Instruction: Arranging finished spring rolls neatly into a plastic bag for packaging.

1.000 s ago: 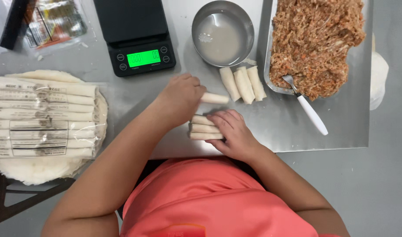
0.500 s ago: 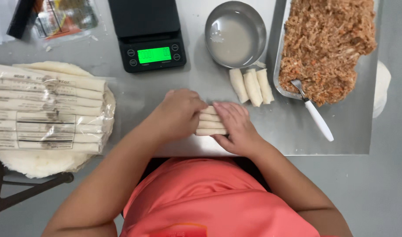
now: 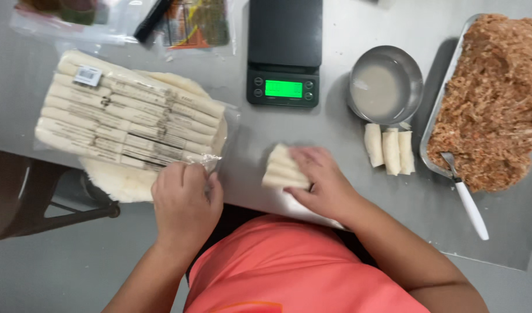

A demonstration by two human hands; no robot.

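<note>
There are 2 hands: the left hand and the right hand. 3 rolls lie beside 1 metal bowl. Also 1 scale, 1 tray of filling, 1 spoon, and 1 bag of wrappers.

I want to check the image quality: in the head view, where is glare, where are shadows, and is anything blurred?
Head view: soft glare on the plastic-wrapped wrapper pack; the scale display glows bright green; the metal bowl and the filling tray cast dark shadows on the table; the left hand and right hand look slightly soft.
</note>
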